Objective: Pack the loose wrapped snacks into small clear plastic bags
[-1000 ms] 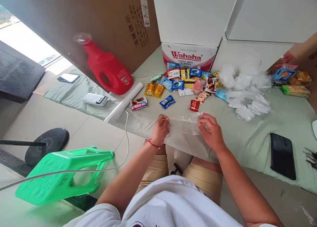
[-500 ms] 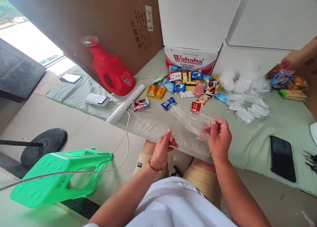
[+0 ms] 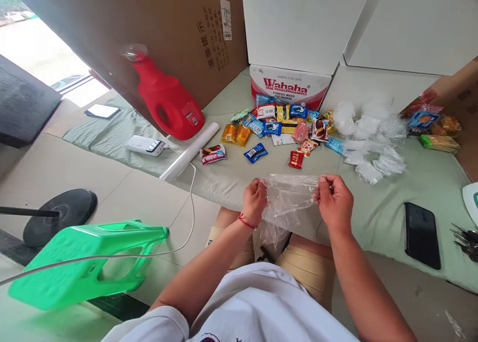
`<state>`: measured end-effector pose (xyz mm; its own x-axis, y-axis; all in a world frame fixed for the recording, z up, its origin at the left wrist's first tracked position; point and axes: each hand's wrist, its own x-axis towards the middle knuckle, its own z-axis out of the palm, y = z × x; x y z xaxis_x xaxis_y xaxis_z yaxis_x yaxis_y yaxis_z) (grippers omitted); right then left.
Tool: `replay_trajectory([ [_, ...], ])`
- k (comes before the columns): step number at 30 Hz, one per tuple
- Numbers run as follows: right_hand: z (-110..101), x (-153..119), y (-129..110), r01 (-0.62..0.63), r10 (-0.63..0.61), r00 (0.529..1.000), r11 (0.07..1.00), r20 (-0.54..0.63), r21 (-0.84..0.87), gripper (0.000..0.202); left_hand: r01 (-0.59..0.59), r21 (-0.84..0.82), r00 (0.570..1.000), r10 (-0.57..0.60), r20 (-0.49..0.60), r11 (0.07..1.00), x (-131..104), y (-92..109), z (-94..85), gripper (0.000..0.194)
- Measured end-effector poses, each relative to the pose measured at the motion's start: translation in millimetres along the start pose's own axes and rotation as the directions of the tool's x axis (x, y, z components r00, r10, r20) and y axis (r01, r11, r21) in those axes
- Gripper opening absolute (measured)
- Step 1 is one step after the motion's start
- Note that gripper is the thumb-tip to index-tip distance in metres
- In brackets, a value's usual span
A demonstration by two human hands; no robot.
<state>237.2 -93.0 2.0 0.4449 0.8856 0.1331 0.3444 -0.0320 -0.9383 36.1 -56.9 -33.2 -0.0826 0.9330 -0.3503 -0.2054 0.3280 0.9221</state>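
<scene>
A clear plastic bag [image 3: 289,195] is stretched between my two hands above the front edge of the cloth-covered surface, its lower part hanging over my lap. My left hand [image 3: 256,200], with a red string at the wrist, pinches one side of it. The other side is gripped by the thumb and fingers of my right hand [image 3: 336,197]. Just beyond the bag lie a blue snack packet [image 3: 256,153] and a small red packet [image 3: 296,159]. Behind them spreads a pile of mixed wrapped snacks [image 3: 282,125].
Crumpled clear bags [image 3: 369,138] lie right of the snacks. A black phone [image 3: 421,235] and keys [image 3: 466,240] are at the right. To the left are a plastic roll [image 3: 190,150], a red jug [image 3: 170,103], a power bank [image 3: 145,145] with cable and a green stool [image 3: 89,262].
My left hand has moved up and taken hold of the bag's near side. The bag has swung from lying out toward the snacks to hanging taut between both hands.
</scene>
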Motion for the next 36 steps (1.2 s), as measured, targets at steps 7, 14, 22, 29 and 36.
replay_trajectory([
  [7, -36, 81, 29, -0.279, 0.215, 0.908, 0.951, 0.359, 0.137, 0.052, 0.078, 0.147, 0.914, -0.129, 0.384, 0.986, 13, 29, -31.8, 0.058],
  [14, -6, 39, 35, -0.568, 0.518, 0.812, 0.809, 0.268, 0.155, 0.072, 0.167, -0.036, 0.963, -0.156, 0.220, 0.985, 21, 7, -10.2, 0.055],
  [22, 33, 27, 38, -0.424, 0.396, 0.905, 0.875, 0.158, 0.234, 0.053, 0.146, 0.106, 0.953, -0.168, 0.250, 0.984, 40, 18, -28.7, 0.055],
  [29, 0, 38, 51, -0.459, 0.420, 0.883, 0.867, 0.210, 0.197, 0.055, 0.197, 0.203, 0.927, -0.249, 0.279, 0.959, 77, 41, -78.0, 0.044],
  [36, 4, 23, 64, -0.454, 0.428, 0.884, 0.883, 0.189, 0.119, 0.054, 0.110, 0.337, 0.989, -0.136, 0.053, 0.935, 82, 48, -103.1, 0.046],
])
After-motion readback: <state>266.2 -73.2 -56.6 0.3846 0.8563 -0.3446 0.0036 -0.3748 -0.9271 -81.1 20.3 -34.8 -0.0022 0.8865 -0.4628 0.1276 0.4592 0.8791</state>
